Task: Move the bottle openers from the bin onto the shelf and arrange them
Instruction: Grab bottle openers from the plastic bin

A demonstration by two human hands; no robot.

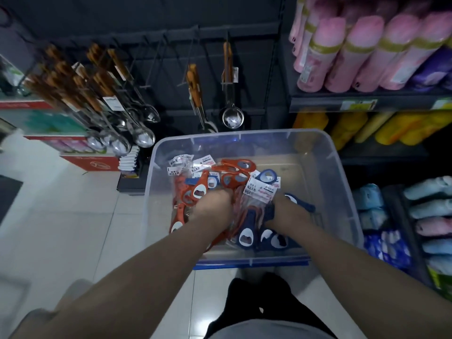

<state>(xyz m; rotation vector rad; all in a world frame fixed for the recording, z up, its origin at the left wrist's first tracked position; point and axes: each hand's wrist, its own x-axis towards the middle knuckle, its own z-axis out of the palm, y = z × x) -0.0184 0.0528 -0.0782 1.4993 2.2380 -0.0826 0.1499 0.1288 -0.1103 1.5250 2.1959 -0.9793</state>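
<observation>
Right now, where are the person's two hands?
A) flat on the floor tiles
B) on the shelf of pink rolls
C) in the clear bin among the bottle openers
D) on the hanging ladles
C: the left hand and right hand both reach down into the clear bin, into the pile of orange and blue bottle openers.

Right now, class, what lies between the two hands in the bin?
Head view: bagged bottle openers with white tags, between left hand and right hand.
</observation>
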